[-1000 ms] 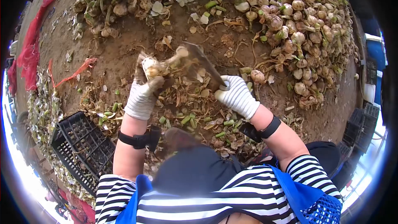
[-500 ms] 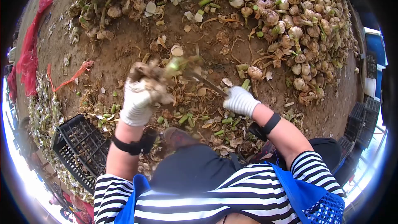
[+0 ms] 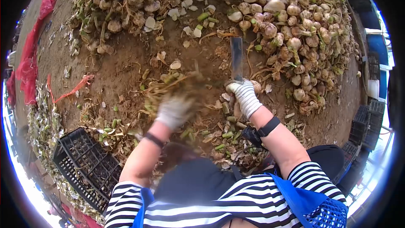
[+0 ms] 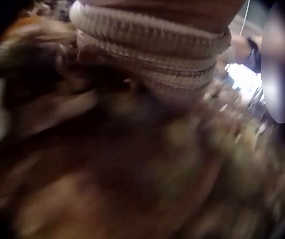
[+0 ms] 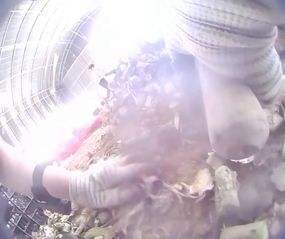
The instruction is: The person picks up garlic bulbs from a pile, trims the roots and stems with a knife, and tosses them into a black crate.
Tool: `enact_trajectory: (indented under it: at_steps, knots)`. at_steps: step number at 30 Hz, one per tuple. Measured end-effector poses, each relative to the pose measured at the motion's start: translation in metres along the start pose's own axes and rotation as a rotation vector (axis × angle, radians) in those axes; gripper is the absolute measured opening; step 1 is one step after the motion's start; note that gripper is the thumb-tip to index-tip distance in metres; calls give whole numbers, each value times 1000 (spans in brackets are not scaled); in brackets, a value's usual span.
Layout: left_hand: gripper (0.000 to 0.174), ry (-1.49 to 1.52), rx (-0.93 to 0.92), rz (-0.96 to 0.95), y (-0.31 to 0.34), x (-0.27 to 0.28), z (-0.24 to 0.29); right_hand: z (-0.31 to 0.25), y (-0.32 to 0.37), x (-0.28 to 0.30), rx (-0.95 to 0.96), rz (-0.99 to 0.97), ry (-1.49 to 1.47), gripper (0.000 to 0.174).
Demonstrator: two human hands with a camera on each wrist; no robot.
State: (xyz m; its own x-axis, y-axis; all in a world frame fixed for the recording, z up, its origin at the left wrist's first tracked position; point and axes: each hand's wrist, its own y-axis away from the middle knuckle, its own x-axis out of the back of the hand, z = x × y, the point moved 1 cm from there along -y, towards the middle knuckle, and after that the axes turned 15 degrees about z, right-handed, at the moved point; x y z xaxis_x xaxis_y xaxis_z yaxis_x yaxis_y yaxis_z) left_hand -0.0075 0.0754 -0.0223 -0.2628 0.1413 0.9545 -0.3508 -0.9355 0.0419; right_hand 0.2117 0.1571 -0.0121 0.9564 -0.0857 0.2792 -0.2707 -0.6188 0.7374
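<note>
My right hand point(image 3: 244, 95), in a white ribbed glove, grips a knife. The broad, dark knife blade point(image 3: 237, 59) points away from me, over bare soil, and its thick pale handle point(image 5: 232, 119) shows below the glove in the right wrist view. My left hand point(image 3: 174, 112), gloved too, is blurred by motion low over dry stalks and trimmings point(image 3: 166, 86). Its fingers look stretched out in the right wrist view, with their tips lost in haze. A streaked, pale garlic bulb point(image 3: 274, 5) shows over the right heap.
A heap of trimmed garlic bulbs point(image 3: 312, 38) lies ahead on the right, untrimmed garlic with stalks point(image 3: 114, 4) ahead on the left. A black plastic crate point(image 3: 86, 164) stands by my left arm. Red netting point(image 3: 31, 67) lies at far left. Cut stems point(image 3: 228, 135) litter the ground.
The garlic bulb with roots in my left hand was cut at its stem by the knife and has left the hand. The left hand swung right and nearer; the blade turned to point forward.
</note>
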Motion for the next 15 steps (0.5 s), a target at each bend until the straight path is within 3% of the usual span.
enact_trajectory:
  at_steps: [1, 2, 3, 4, 5, 6, 7, 8, 10, 12, 13, 14, 15]
  knots:
    - [46, -46, 237, -82, 15, -2, -30, 1, -4, -2, 19, -14, -19, 28]
    - [44, -143, 541, -382, 19, 24, -53, 4, -6, -6, 39, -26, -41, 34]
    - [47, -487, 361, 156, 66, 4, -103, 9, -12, -12, 75, -33, -97, 45]
    - [58, -473, 718, 47, 76, 40, -113, -6, -2, -14, 129, -127, -45, 52]
    - [72, -289, 1372, -171, 61, 83, -108, 2, -14, -26, 324, -132, -21, 52]
    - [86, -421, 1335, 165, 80, 65, -124, 10, -25, -42, 517, -136, 6, 54]
    - [89, 504, 1407, 514, 79, 32, -131, -8, -4, -54, 526, -139, 95, 56]
    - [93, 1453, 1262, 812, 75, 12, -132, -35, 28, -65, 531, -142, 187, 59]
    - [99, 1278, 815, 475, 23, 79, -29, -70, 66, -90, 630, -216, 403, 63]
    - [74, 2055, 648, 322, -3, 59, -14, -67, 65, -124, 870, -236, 551, 66]
    - [77, 1833, 845, 485, -4, 60, -14, -69, 61, -130, 1062, -172, 576, 61]
    - [73, 1815, 1034, 542, -6, 69, -28, -90, 64, -129, 934, -198, 646, 56]
    - [70, 1693, 1074, 512, 5, 71, -47, -107, 46, -130, 854, -341, 695, 61]
